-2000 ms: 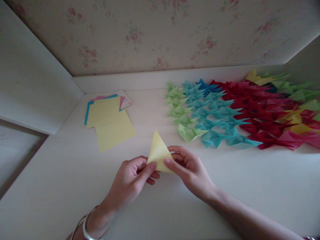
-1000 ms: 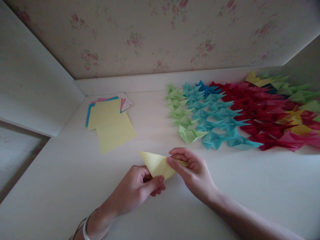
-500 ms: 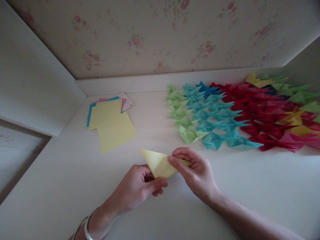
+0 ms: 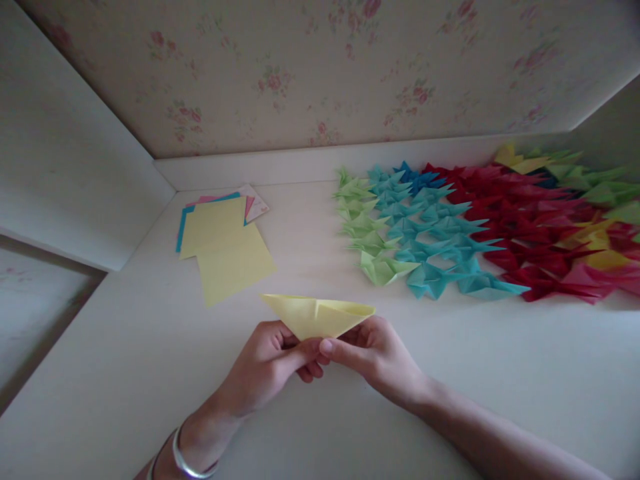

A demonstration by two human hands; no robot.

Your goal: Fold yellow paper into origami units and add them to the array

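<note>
A pale yellow folded paper (image 4: 315,316) is held up above the white table, its long edge at the top and its point downward. My left hand (image 4: 273,363) pinches it near the lower point, thumb in front and fingers behind. From the other side my right hand (image 4: 377,353) grips the same lower part, its thumb tip beside the left thumb. The upper edge gapes slightly on the right, so layers show there. Most fingers of both hands are hidden behind the paper or the thumbs.
Flat yellow sheets (image 4: 235,260) lie at the left over blue sheets (image 4: 184,227) and pink ones. Rows of folded paper cranes stand at the right: light green (image 4: 383,268), turquoise (image 4: 430,279) and red (image 4: 530,247). A floral wall (image 4: 300,80) closes off the back.
My right hand has moved from the paper's right tip down to its lower point, beside the left thumb. The paper has turned so that its long edge lies nearly level.
</note>
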